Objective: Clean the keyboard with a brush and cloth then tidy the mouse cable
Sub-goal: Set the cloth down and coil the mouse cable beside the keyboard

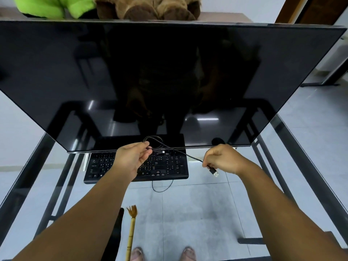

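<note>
A black keyboard [169, 166] lies on the glass table under the monitor's lower edge. My left hand [131, 159] hovers over the keyboard and holds a coiled loop of the black mouse cable [156, 141]. From that loop the cable runs right to my right hand [224, 160], which pinches it just behind the USB plug [214, 172]. A dark mouse [218, 141] peeks out behind my right hand, mostly hidden. A bamboo-handled brush [131, 230] lies on the glass near the front edge. No cloth is in view.
A large dark monitor [169, 72] fills the upper view and overhangs the keyboard. The glass table [282, 166] has a black metal frame. Another thin cable [162, 187] loops in front of the keyboard. A plush toy [156, 8] and green jacket [52, 6] sit behind the monitor.
</note>
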A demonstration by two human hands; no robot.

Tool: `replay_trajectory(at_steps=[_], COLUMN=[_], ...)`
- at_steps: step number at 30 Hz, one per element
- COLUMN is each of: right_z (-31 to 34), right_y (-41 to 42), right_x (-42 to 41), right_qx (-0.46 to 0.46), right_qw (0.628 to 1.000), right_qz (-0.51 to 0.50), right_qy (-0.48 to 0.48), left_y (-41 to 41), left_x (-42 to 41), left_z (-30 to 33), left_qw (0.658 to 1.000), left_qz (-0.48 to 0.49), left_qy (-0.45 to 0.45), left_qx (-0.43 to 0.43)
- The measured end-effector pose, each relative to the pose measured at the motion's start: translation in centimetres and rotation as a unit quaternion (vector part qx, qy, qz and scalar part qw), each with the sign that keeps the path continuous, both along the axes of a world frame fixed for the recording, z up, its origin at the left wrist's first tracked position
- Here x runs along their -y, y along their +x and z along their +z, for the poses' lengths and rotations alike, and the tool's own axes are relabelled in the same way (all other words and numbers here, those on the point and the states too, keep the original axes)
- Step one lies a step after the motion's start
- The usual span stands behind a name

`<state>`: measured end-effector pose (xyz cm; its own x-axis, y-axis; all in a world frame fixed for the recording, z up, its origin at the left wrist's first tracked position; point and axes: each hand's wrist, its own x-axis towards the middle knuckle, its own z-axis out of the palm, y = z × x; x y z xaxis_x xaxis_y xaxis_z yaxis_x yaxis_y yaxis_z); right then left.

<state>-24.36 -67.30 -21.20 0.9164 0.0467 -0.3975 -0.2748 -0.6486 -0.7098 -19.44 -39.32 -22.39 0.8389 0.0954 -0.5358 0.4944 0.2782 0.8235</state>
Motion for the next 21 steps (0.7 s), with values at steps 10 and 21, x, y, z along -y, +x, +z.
replay_trajectory(at_steps=[10, 21], right_z=[-3.5, -1.8], right_y=[0.3, 0.8], right_x=[-3.0, -4.0], right_qx=[0.002, 0.062], right_qw=[0.998, 0.970], right_qz=[-0.051, -0.069], right_qy=[-0.029, 0.225], left_y=[-1.7, -2.7], left_x=[1.8, 2.8], left_z=[-0.3, -0.6], left_qw=[0.990, 0.981], left_qz=[-0.130, -0.185], left_qy=[-0.045, 0.012], left_qx=[0.030, 0.049])
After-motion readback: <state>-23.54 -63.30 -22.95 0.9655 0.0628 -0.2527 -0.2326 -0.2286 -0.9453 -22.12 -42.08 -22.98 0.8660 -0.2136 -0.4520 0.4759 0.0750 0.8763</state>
